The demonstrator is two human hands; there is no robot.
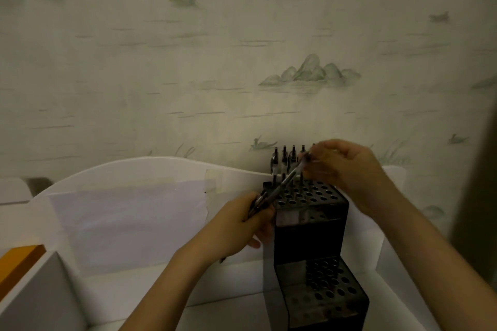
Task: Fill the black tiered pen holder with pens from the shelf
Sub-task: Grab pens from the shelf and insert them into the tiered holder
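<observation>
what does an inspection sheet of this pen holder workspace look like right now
surface: white shelf, dimly lit
job's things: black tiered pen holder, pens upright in its back row, lower tier holes bare
clutter: orange object at left edge
hands: left hand grips a bundle of pens; right hand pinches one pen from it
cables: nothing seen
surroundings: wallpaper with green hills
</observation>
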